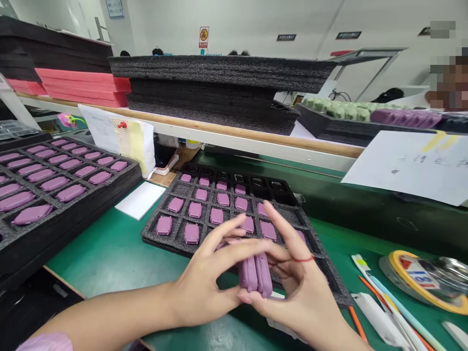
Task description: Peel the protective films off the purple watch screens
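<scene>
Both hands meet low in the middle of the head view, around a few purple watch cases (255, 275) standing side by side on edge. My left hand (203, 280) is closed on them, with thumb below and fingers over the top. My right hand (305, 285) grips them from the other side, its thumb at the lower end and its index finger raised. Just behind the hands lies a black foam tray (161, 242). Purple cases such as this one (192, 234) sit in many of its pockets; darker pieces fill the back row. My hands hide part of the tray.
More purple cases fill a thick foam tray (120, 183) at left. White paper (141, 200) lies between the trays. Pens (397, 307) and a round yellow-rimmed container (462, 307) lie at right. A shelf (234, 136) behind carries stacked black foam (212, 92). A person (455, 87) is at far right.
</scene>
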The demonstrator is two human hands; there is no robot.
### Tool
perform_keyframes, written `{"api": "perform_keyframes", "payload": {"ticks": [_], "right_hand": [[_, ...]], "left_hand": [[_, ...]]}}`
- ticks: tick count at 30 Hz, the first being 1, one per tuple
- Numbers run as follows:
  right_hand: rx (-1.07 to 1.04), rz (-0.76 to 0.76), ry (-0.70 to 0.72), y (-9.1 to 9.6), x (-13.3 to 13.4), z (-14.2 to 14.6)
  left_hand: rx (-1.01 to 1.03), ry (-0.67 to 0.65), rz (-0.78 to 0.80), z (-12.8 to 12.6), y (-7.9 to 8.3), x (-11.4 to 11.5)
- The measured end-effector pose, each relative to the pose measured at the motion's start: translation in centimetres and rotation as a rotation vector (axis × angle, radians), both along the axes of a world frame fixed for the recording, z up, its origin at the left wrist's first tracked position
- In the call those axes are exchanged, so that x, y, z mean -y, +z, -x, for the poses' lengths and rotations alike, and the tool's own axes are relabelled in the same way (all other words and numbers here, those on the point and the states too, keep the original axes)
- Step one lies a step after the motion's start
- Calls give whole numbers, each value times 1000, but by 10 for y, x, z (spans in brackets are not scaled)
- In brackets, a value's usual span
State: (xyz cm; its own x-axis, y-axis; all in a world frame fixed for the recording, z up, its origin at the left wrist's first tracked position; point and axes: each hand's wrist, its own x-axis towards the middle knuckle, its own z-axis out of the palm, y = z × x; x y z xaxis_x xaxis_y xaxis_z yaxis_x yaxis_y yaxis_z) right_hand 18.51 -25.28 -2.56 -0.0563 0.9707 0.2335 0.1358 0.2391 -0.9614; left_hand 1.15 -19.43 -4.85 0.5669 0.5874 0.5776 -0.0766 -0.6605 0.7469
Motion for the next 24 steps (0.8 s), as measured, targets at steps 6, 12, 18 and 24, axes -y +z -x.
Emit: {"api": "perform_keyframes", "payload": {"ticks": [6, 12, 18, 24], "right_hand": [[305, -419, -87, -6, -2, -4], [375, -475, -54, -5, -4, -4], [524, -583, 31, -5, -8, -5], [383, -477, 174, -4, -4, -18]], "left_hand": [[-68, -136, 501, 1, -4, 8], [-8, -287, 768, 0, 12, 6], [13, -286, 870, -4, 16, 7], [6, -83, 638, -2, 16, 6]]}}
